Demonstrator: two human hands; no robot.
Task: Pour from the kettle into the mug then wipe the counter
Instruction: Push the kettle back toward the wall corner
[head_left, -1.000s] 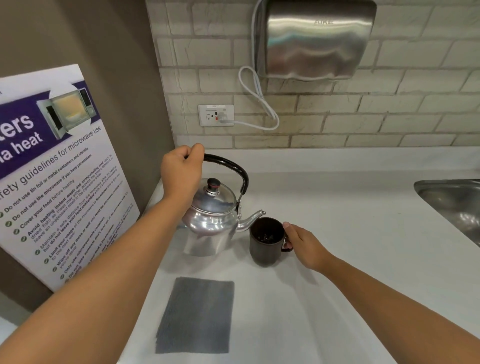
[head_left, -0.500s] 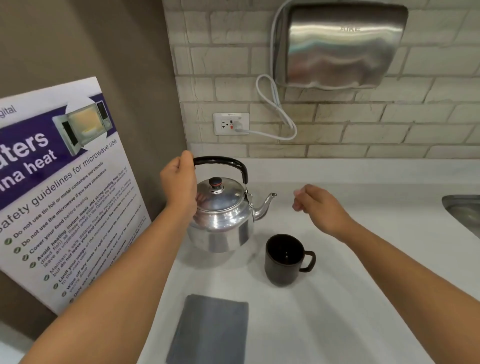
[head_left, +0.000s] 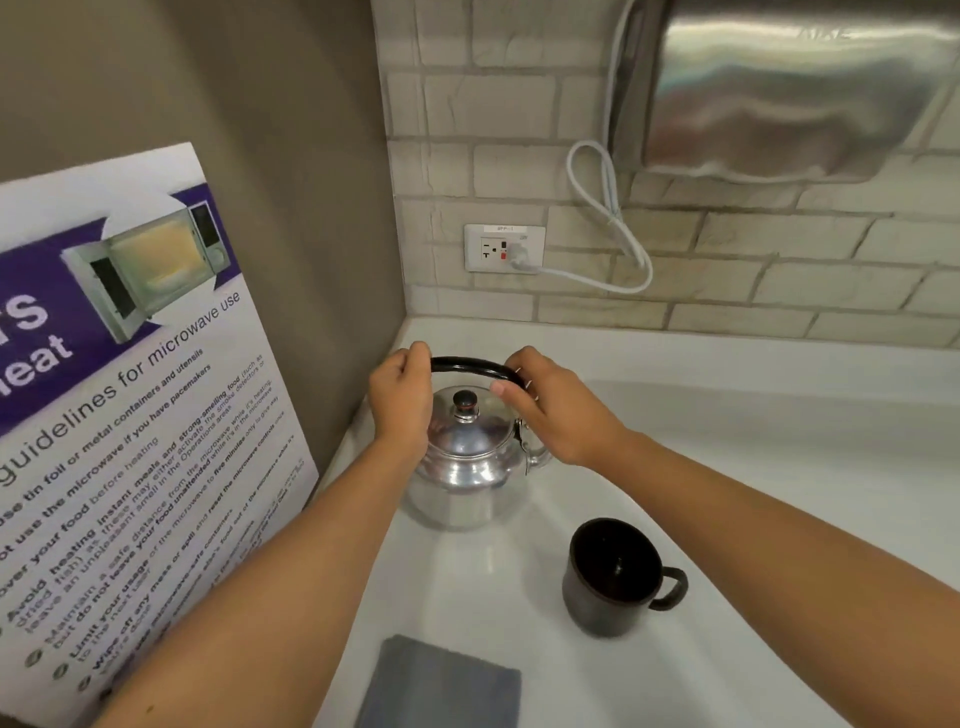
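A shiny metal kettle (head_left: 467, 462) with a black handle stands upright on the white counter (head_left: 753, 467) near the back left corner. My left hand (head_left: 400, 400) grips the left end of the handle. My right hand (head_left: 556, 405) grips the right end and hides most of the spout. A dark mug (head_left: 610, 579) stands alone in front and to the right of the kettle, its handle pointing right. A grey cloth (head_left: 441, 686) lies flat at the counter's near edge, in front of the kettle.
A microwave safety poster (head_left: 119, 415) leans against the brown wall on the left. A wall socket (head_left: 504, 248) with a white cable (head_left: 613, 223) sits on the brick wall behind the kettle. A steel hand dryer (head_left: 789, 88) hangs above right.
My right hand let go of the mug and moved up and left onto the kettle's handle. The kettle went from tilted over the mug to standing upright on the counter.
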